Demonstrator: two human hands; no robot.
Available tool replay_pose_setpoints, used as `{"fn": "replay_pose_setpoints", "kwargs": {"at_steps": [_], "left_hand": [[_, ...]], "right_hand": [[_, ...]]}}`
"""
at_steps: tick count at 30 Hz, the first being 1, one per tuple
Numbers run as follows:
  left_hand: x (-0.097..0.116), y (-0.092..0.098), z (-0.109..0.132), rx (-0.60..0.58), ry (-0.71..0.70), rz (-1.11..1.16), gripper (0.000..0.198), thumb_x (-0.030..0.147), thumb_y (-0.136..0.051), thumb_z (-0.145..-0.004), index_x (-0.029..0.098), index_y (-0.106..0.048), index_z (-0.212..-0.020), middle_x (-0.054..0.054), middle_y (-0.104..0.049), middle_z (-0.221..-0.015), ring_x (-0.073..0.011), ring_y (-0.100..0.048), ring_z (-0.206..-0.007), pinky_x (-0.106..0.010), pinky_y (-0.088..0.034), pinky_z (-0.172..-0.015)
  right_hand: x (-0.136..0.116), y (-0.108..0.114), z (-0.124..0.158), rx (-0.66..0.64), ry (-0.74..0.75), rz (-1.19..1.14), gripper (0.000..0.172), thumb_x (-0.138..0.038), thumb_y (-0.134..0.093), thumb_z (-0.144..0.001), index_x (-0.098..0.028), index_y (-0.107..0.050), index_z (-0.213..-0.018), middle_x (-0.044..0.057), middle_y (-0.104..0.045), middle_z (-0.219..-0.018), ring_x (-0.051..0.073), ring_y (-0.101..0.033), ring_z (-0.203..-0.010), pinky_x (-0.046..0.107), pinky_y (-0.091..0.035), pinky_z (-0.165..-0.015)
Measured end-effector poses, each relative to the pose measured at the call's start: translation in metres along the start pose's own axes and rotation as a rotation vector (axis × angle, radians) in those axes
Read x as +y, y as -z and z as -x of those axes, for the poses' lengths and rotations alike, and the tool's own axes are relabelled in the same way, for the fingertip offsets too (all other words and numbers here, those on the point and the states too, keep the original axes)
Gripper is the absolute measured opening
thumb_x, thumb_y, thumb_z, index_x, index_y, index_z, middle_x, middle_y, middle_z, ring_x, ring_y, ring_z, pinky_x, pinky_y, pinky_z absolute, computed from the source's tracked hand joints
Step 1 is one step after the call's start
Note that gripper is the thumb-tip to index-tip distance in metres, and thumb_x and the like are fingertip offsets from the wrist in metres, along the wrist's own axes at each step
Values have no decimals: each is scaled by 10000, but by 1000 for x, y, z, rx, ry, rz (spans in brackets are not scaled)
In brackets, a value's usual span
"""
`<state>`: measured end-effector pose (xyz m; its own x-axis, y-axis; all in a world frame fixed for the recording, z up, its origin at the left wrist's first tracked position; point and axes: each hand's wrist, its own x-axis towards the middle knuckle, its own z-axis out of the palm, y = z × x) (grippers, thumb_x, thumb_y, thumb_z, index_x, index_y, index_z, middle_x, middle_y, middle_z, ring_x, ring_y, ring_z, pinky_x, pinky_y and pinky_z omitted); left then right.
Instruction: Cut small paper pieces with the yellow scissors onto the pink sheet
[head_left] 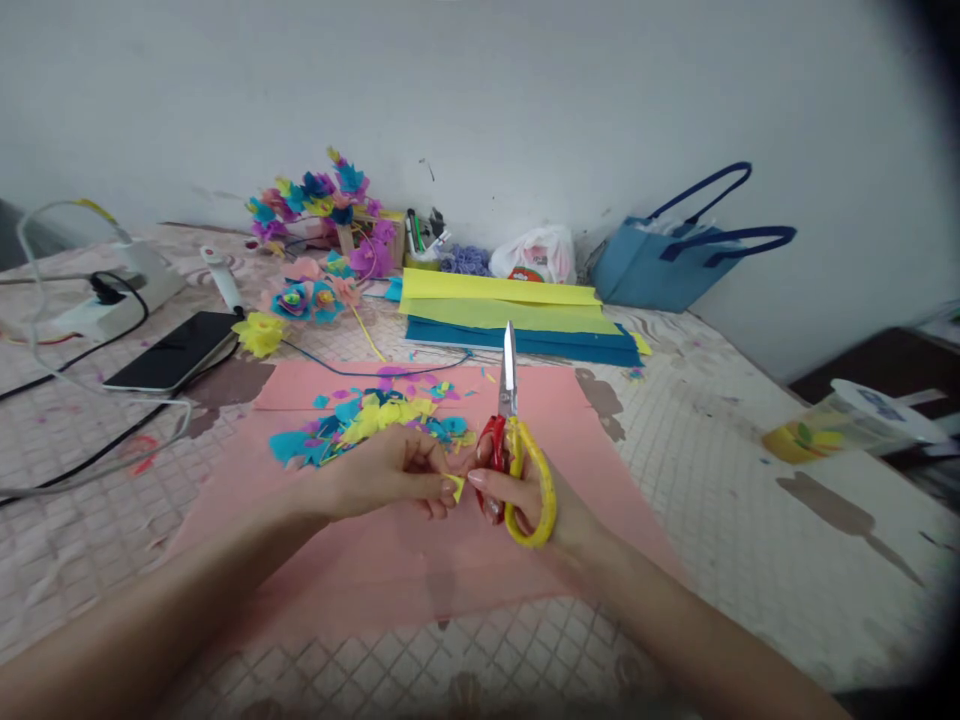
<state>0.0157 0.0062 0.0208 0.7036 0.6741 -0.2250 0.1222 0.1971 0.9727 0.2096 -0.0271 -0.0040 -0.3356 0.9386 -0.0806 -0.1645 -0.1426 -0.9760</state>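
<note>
My left hand is closed in a pinch on a small yellow paper piece above a pink sheet. Close beside it, my right hand is wrapped round a pair of scissors with one red and one yellow handle, blades together and pointing away from me. The thumb and fingertip of that hand come near the yellow piece; whether they touch it I cannot tell. Just beyond my left hand lies a pile of cut paper scraps in yellow, blue and purple.
Folded yellow and blue paper sheets lie behind the pink one. Paper flowers, a phone, a power strip and cables are at left. At right stand a blue bag and a tilted-looking plastic cup.
</note>
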Motion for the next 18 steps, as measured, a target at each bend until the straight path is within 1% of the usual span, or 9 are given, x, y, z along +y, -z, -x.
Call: {"fn": "replay_pose_setpoints", "kwargs": {"at_steps": [7, 14, 16, 17, 18], "left_hand": [[0, 1, -2, -28, 47, 3, 161, 285, -701, -738, 143, -644, -690, -20, -699, -700, -116, -656, -610, -246, -532, -634], [-6, 1, -4, -47, 8, -34, 145, 274, -677, -757, 148, -622, -712, -10, -669, -685, -127, -639, -633, -287, -519, -665], [-7, 2, -6, -6, -39, -49, 123, 257, -681, -748, 150, -620, -757, -13, -668, -712, -133, -636, -660, -293, -512, -679], [-6, 2, -7, 47, -74, -70, 125, 250, -685, -741, 151, -618, -779, -16, -668, -732, -135, -633, -673, -292, -507, -682], [-4, 1, -7, 126, -115, -103, 128, 247, -685, -741, 152, -616, -793, -17, -665, -745, -135, -627, -680, -286, -501, -676]], "right_hand": [[-6, -2, 3, -7, -29, 96, 225, -294, -680, -726, -187, -496, -799, -50, -512, -682, 53, -474, -464, 175, -419, -407], [-10, -5, 5, 33, -81, 127, 208, -267, -663, -695, -196, -485, -775, -54, -480, -671, 59, -450, -475, 183, -408, -406], [-10, -5, 4, 45, -64, 129, 185, -258, -649, -696, -197, -496, -781, -41, -506, -705, 66, -461, -498, 184, -404, -410], [-10, -5, 4, 54, -49, 125, 172, -254, -639, -699, -198, -500, -782, -34, -520, -721, 69, -466, -506, 186, -402, -412], [-11, -5, 4, 64, -33, 120, 161, -249, -631, -701, -199, -501, -780, -31, -529, -725, 70, -466, -506, 187, -399, -413]]}}
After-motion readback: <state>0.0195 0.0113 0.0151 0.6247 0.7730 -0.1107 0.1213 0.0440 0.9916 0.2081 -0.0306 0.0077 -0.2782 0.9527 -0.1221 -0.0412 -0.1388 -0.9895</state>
